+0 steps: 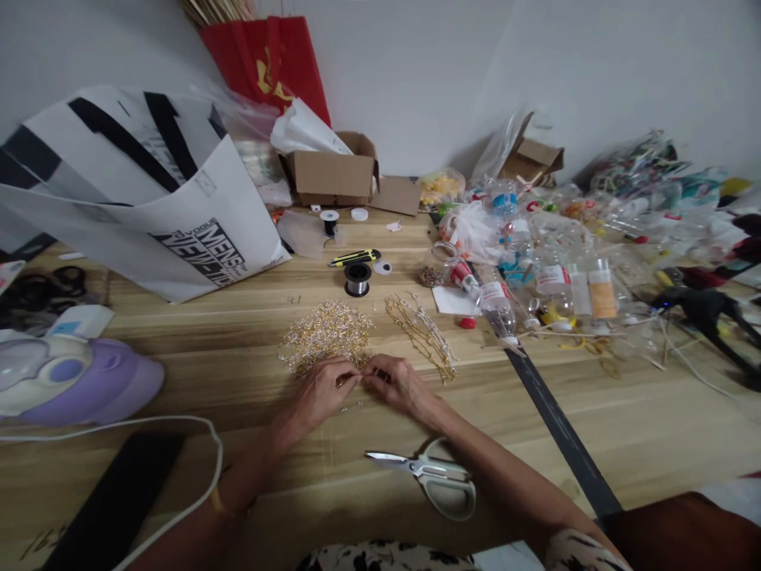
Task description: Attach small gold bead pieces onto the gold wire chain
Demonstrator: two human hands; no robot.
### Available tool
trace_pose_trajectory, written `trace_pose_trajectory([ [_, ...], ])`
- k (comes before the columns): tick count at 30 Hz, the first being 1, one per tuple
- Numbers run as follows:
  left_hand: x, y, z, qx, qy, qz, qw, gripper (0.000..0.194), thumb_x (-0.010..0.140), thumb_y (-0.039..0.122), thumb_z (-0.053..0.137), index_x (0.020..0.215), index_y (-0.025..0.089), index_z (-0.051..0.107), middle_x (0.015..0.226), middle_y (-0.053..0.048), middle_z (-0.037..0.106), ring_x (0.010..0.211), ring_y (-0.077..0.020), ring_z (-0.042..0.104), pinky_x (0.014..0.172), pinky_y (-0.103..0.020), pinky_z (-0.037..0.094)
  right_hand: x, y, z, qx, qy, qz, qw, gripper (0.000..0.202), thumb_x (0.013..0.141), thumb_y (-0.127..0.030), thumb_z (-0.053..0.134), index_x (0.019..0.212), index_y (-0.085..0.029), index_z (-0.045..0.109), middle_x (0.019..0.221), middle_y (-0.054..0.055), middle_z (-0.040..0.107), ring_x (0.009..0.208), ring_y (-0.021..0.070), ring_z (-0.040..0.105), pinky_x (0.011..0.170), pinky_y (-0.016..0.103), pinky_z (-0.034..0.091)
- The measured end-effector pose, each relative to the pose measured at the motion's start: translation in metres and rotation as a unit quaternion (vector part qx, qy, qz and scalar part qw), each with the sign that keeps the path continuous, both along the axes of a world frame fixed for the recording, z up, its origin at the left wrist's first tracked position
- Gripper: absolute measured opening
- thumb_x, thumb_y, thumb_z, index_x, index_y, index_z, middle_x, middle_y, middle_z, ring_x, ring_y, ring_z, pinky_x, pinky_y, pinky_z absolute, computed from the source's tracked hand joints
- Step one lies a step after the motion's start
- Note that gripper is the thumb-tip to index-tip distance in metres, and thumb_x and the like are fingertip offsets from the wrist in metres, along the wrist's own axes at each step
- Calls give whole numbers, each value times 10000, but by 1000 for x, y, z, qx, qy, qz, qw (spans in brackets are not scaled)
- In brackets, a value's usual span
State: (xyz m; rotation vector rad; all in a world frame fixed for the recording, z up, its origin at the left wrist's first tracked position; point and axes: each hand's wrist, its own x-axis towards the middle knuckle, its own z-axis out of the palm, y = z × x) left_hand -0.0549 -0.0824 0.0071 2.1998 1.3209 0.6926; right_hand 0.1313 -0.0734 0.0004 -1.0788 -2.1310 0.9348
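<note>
Side by side at the table's middle, my left hand (326, 384) and my right hand (395, 379) meet with pinched fingertips. Whatever lies between those fingers is too small to name. Right behind them spreads a heap of small gold and silver beads or chain links (326, 329). Several strands of gold and silver chain (422, 337) lie to the right of the heap. A short piece of silvery chain (352, 407) rests on the wood just below my hands. Closer to me, scissors (437, 476) with pale grey handles lie beside my right forearm.
Behind the heap are a wire spool (357, 281), a yellow-black utility knife (355, 258) and a second spool (329, 223). Plastic bottles (496, 305) and bags crowd the right. At left stand a large paper bag (219, 214) and a purple-white device (89, 377) near a white cable (221, 452).
</note>
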Motion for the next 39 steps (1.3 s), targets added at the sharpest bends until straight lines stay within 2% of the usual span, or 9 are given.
trace_pose_trajectory([
  [4,2,0,1,0,9,-4,1000,186,806,98,549,698,181,676,702,-11,673,694,-141,593,676,-243,445,0,-1,-3,-88,60,-19,994,94,839,-169,536,788,-154,614,648,-4,626,568,103,571,557,191,417],
  [8,5,-1,7,3,14,-13,1000,178,808,101,565,684,168,674,692,-18,666,690,-144,590,667,-242,439,-1,-2,-7,-237,146,-28,960,110,820,-261,566,832,-152,580,655,2,637,525,113,620,491,185,429],
  [10,5,-1,9,4,10,-14,1000,185,822,116,560,687,173,672,691,-13,661,695,-143,590,668,-242,436,-2,-2,-8,-274,177,-25,945,159,790,-299,606,833,-151,568,671,8,639,549,119,629,492,185,434],
  [16,4,2,3,2,-7,-4,1000,155,809,117,584,688,165,667,695,-19,660,700,-148,595,671,-245,435,-2,1,-8,-201,144,-32,968,141,804,-270,595,772,-133,606,609,-7,593,512,82,499,499,183,368],
  [23,2,6,-1,8,-5,6,1000,169,811,115,558,696,172,668,694,-15,668,687,-139,591,667,-233,438,1,0,-8,-105,82,-39,990,151,838,-247,555,757,-134,612,640,-5,569,585,97,475,532,195,356],
  [27,-8,18,-5,23,-26,48,998,169,821,142,548,707,167,671,702,-17,678,677,-138,595,666,-237,445,0,1,-15,-141,117,-48,982,178,850,-289,550,757,-142,589,645,-6,555,580,98,480,539,201,366],
  [31,-22,32,-10,51,-4,95,994,133,819,133,563,777,165,686,783,-45,699,753,-165,612,726,-272,456,-3,4,-24,-221,202,-75,951,233,821,-374,600,755,-154,559,622,-12,552,533,96,483,510,204,382],
  [34,-26,36,-12,48,26,77,996,113,801,114,592,780,165,690,803,-51,699,785,-179,611,754,-289,458,-4,7,-29,-256,244,-81,932,289,787,-431,638,741,-163,543,624,-11,562,516,95,487,501,206,398],
  [39,-22,33,-11,56,80,22,995,99,801,114,613,816,164,697,822,-55,674,832,-192,587,786,-306,451,-4,7,-32,-261,245,-80,930,314,776,-460,655,767,-166,546,619,-19,551,509,90,481,485,202,391],
])
